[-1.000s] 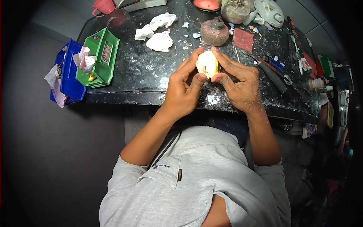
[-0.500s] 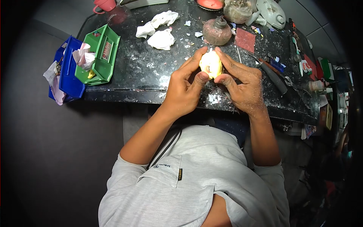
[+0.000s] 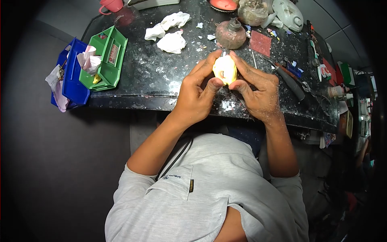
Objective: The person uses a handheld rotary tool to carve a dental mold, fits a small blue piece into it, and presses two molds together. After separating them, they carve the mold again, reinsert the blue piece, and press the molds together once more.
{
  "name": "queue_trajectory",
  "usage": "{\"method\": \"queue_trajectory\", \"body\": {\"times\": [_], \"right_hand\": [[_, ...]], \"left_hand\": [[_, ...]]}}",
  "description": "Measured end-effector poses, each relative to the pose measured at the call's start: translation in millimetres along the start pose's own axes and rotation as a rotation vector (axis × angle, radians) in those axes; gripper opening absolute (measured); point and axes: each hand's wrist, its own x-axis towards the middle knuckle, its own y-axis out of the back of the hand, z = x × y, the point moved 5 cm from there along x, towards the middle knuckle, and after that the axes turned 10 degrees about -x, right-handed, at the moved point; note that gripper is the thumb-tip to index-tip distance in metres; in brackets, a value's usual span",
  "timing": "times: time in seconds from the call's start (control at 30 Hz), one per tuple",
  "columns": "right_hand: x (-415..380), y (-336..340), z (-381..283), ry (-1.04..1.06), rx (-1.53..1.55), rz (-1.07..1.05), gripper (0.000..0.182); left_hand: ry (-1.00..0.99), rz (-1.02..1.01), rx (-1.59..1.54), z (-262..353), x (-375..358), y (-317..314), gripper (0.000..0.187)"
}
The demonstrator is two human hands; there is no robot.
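Note:
A pale yellow, rounded, plaster-like piece [image 3: 225, 69] is held up just over the table's front edge. It has a small reddish-brown spot low on its left side, and bright light washes out its detail. My left hand [image 3: 198, 89] grips it from the left between thumb and fingertips. From the right, my right hand [image 3: 260, 89] pinches the same piece, its thumb low and its index finger near the top. White dust speckles the right hand and wrist. The piece's underside is hidden.
Behind the hands stand a dusty round burner [image 3: 231, 34] and a glass jar [image 3: 253, 12]. Crumpled white tissue [image 3: 172, 42] lies back left. A green bin [image 3: 117, 60] and a blue bin [image 3: 76, 86] sit left. A dark-handled tool [image 3: 291, 83] and red sandpaper [image 3: 261, 42] lie right.
Both hands keep their grip on the yellow piece in nearly the same place. The right thumb shifts very slightly along the lower edge.

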Motion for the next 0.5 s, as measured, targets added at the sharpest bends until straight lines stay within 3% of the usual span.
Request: {"method": "queue_trajectory", "body": {"times": [0.03,0.1,0.2,0.33,0.4,0.43,0.5], "right_hand": [[0.3,1.5,-2.3,0.000,-0.001,0.002,0.050],[0.9,1.8,1.8,-0.204,0.088,-0.091,0.051],[2.6,0.7,-1.0,-0.107,0.038,-0.068,0.052],[1.9,1.5,1.5,-0.132,0.109,-0.071,0.048],[2.0,7.1,17.9,-0.392,0.468,0.126,0.043],[4.2,15.1,24.5,-0.502,0.386,0.093,0.043],[1.9,25.9,40.8,-0.749,0.515,0.117,0.039]], "left_hand": [[-0.001,-0.003,0.000,0.0,0.1,-0.3,0.067],[-0.048,-0.005,0.077,1.8,0.6,-2.2,0.067],[-0.015,-0.006,-0.002,-0.5,0.8,0.2,0.066],[-0.002,-0.021,0.014,2.9,1.4,-2.4,0.065],[0.018,0.045,-0.017,3.1,0.2,-0.9,0.065],[0.017,0.050,-0.016,2.4,-0.1,1.1,0.065],[0.112,0.095,-0.254,-3.6,-2.0,7.7,0.066]]}}
